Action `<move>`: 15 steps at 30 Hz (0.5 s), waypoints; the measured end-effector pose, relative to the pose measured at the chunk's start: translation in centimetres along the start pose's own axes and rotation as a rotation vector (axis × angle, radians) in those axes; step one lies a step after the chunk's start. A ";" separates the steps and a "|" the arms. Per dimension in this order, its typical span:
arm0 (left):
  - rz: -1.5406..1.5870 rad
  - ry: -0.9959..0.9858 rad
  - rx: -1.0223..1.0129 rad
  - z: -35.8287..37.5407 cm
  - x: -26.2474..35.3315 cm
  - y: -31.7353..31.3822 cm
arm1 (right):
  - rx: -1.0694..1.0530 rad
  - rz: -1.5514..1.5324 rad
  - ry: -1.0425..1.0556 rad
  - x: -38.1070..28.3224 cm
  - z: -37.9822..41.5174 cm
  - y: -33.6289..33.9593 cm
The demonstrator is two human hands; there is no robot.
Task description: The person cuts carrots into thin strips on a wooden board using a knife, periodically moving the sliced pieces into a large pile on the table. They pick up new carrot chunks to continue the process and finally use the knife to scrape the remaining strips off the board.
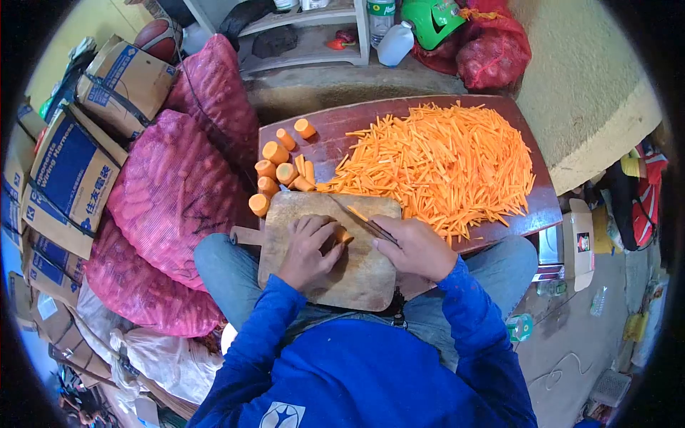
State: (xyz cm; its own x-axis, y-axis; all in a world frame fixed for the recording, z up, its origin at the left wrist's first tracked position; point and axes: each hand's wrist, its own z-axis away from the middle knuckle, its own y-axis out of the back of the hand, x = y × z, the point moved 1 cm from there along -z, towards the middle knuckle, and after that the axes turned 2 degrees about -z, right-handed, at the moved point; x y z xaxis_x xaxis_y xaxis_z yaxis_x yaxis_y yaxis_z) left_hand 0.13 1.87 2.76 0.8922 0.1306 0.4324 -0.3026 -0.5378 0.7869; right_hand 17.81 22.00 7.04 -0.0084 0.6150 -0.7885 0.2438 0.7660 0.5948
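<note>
On the wooden cutting board [371,274], my left hand [312,246] is closed around a short carrot piece [343,235], its fingertips pressing on it. My right hand [417,246] is wrapped round the handle of a knife [354,216], whose blade points up and left, just beyond the carrot piece. An orange sliver lies beside the blade. A large heap of carrot sticks [442,164] covers much of the dark red table [531,143] behind the board. Several uncut carrot chunks [275,152] stand and lie at the table's left end.
Pink mesh sacks [171,192] and strapped cardboard boxes [71,178] are stacked at the left. Behind the table are a shelf [300,28], a plastic jug [395,44], a green helmet [432,21] and a red mesh bag [494,53]. An open carton [579,246] sits at the right.
</note>
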 end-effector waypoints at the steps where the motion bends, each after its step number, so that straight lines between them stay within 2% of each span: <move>1: 0.005 -0.010 -0.017 0.1 -0.2 -0.1 | -0.023 0.011 -0.005 -0.2 0.0 0.0; 4: -0.026 -0.013 0.006 0.2 0.3 -0.3 | -0.132 0.017 -0.084 -1.4 0.0 -0.1; 9: -0.015 -0.001 0.068 1.8 0.5 -1.4 | -0.150 -0.036 -0.014 -1.8 0.2 -1.3; 11: -0.039 -0.064 0.073 1.7 0.5 -1.3 | -0.163 -0.034 -0.003 -1.9 0.0 -1.3; 14: -0.081 -0.088 0.062 1.4 0.8 -0.8 | -0.154 0.002 -0.015 -2.7 0.2 -1.4; 15: -0.074 -0.084 0.065 1.3 0.6 -0.7 | -0.173 -0.013 -0.087 -3.7 0.3 -1.0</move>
State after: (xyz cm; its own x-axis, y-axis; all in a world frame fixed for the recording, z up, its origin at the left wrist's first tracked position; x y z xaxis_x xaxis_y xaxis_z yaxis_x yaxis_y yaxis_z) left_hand 1.38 1.23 1.86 0.9371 0.1032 0.3333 -0.2147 -0.5824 0.7840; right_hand 17.91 18.89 9.25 0.0750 0.5920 -0.8024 0.0736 0.7992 0.5965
